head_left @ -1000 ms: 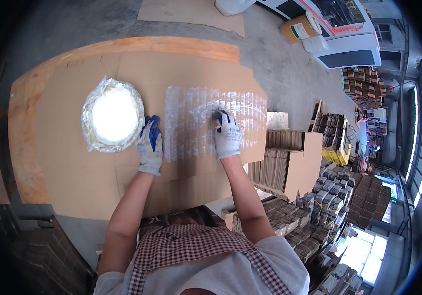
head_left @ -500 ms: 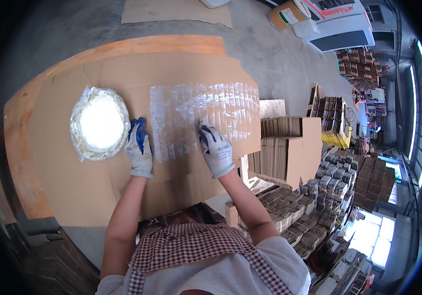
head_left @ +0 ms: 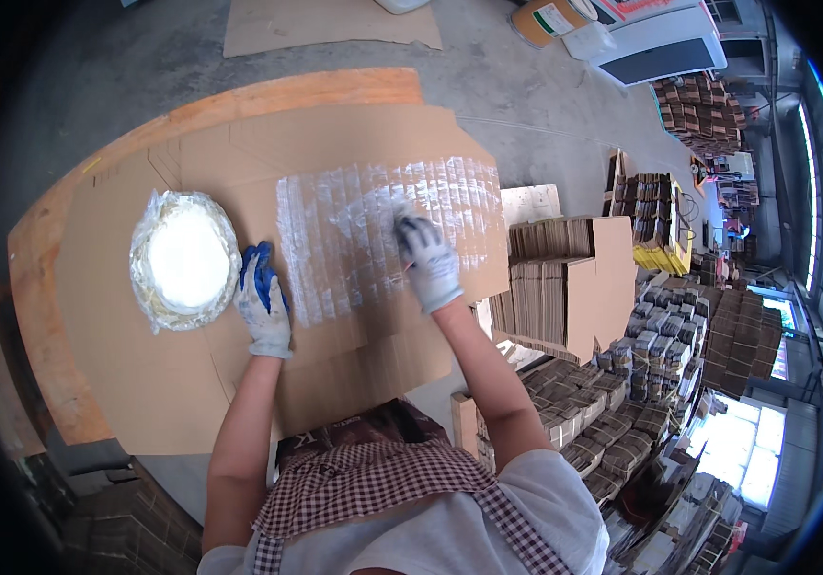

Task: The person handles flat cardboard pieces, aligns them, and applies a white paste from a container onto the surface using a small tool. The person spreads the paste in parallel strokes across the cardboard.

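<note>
A large brown cardboard sheet (head_left: pixel 172 402) lies in front of me. On it is a patch of shiny whitish parallel stripes (head_left: pixel 364 259); whether these are tape or glue I cannot make out. Both hands wear white gloves with blue on the fingers. My left hand (head_left: pixel 263 302) rests with fingers stretched out just left of the patch. Over the patch's middle, my right hand (head_left: pixel 431 259) is curled, a dark shape at its fingertips too blurred to name. Beside my left hand stands a round container (head_left: pixel 138 278) lined with crumpled clear plastic, its inside glaring white.
A wooden board (head_left: pixel 76 383) shows under the cardboard's far and left edges. Stacked cardboard pieces (head_left: pixel 536 297) stand close at the right. Beyond them are several tied bundles (head_left: pixel 565 402), a yellow-based stack (head_left: pixel 656 220) and a brown drum (head_left: pixel 550 21).
My right hand has shifted slightly away from me and to the right over the striped patch. My left hand stays beside the patch. The whole view has shifted a little.
</note>
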The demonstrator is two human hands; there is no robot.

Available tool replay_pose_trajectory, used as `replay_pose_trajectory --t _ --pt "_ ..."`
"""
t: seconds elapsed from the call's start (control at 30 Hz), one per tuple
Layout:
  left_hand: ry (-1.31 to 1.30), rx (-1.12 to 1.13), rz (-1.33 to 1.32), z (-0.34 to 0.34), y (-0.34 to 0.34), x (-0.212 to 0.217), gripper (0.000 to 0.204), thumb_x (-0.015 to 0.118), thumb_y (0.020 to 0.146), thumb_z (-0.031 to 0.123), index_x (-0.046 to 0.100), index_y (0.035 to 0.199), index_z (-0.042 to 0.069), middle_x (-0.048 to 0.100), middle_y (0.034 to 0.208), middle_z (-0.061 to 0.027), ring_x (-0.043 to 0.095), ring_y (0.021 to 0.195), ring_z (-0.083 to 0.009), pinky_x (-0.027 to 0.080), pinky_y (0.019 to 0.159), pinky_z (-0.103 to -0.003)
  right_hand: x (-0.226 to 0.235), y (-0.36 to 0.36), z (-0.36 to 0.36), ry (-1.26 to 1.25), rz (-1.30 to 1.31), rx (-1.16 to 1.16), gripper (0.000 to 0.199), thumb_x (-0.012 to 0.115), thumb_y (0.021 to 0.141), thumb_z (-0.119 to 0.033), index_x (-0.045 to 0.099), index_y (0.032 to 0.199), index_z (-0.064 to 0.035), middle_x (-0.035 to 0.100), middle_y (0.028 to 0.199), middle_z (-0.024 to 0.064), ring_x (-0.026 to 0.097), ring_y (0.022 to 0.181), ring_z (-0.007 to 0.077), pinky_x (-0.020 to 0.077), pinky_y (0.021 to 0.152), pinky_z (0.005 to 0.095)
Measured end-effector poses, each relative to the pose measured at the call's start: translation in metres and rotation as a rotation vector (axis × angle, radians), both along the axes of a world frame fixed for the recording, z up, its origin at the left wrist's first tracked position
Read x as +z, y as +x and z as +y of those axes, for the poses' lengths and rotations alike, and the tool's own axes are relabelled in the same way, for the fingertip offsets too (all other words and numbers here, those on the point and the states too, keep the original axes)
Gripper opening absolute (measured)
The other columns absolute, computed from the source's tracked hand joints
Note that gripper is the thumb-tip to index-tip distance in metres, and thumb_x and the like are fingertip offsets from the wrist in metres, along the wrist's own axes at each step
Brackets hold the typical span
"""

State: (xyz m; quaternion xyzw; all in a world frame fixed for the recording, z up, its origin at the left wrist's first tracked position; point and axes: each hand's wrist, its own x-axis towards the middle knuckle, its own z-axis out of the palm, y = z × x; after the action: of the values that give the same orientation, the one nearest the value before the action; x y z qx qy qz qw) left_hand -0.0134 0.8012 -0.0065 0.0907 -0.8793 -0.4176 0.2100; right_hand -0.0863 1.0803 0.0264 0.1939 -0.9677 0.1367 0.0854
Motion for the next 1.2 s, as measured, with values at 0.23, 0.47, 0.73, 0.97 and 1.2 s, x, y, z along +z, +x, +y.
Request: replay_pose_trajectory --t 0.23,0.47,0.73,0.97,1.2 --pt "0.013 -0.019 -0.005 -0.004 0.002 -0.004 0.042 0.046 0.103 0.027 0.062 0.131 0.001 0.063 0.134 -0.0161 0.054 0.129 -0.0348 0.035 0.113 -0.044 0.012 -0.002 -0.022 -0.109 0.013 0.038 0.046 0.066 0.082 -0.009 0.058 0.127 -0.0076 0.058 0.13 0.0138 0.057 0.12 0.0337 0.0497 0.1 0.0435" --pt "0.056 -0.019 -0.012 -0.004 0.001 0.002 0.044 0.047 0.102 0.031 0.062 0.132 0.002 0.062 0.134 -0.0168 0.053 0.129 -0.0369 0.034 0.114 -0.047 0.0 -0.047 0.023 0.008 -0.183 -0.337 0.038 0.065 0.086 -0.013 0.058 0.123 -0.007 0.056 0.132 0.0132 0.058 0.116 0.0311 0.0513 0.095 0.0443" --pt "0.037 -0.014 -0.024 -0.003 -0.001 -0.003 0.045 0.047 0.102 0.033 0.062 0.133 0.005 0.062 0.133 -0.0173 0.052 0.13 -0.038 0.033 0.114 -0.048 0.013 -0.018 -0.023 -0.017 -0.019 0.183 0.048 0.067 0.083 -0.009 0.057 0.129 -0.011 0.06 0.129 0.0143 0.058 0.119 0.0352 0.0487 0.101 0.0438" --pt "0.071 -0.002 -0.024 -0.002 0.003 -0.002 0.044 0.046 0.103 0.031 0.062 0.132 0.002 0.062 0.134 -0.0168 0.053 0.129 -0.0369 0.034 0.114 -0.046 0.018 -0.065 0.041 -0.407 -0.1 -0.506 0.045 0.075 0.083 -0.017 0.06 0.123 -0.0047 0.065 0.119 0.0169 0.064 0.109 0.0342 0.0515 0.092 0.0446" --pt "0.036 0.003 -0.031 -0.002 0.001 -0.001 0.045 0.047 0.102 0.033 0.063 0.132 0.003 0.062 0.134 -0.0168 0.052 0.129 -0.0373 0.034 0.113 -0.048 -0.006 -0.088 -0.027 -1.135 -0.18 -0.589 0.046 0.086 0.075 -0.017 0.065 0.112 -0.0003 0.068 0.108 0.0159 0.066 0.096 0.0301 0.0524 0.088 0.0371"
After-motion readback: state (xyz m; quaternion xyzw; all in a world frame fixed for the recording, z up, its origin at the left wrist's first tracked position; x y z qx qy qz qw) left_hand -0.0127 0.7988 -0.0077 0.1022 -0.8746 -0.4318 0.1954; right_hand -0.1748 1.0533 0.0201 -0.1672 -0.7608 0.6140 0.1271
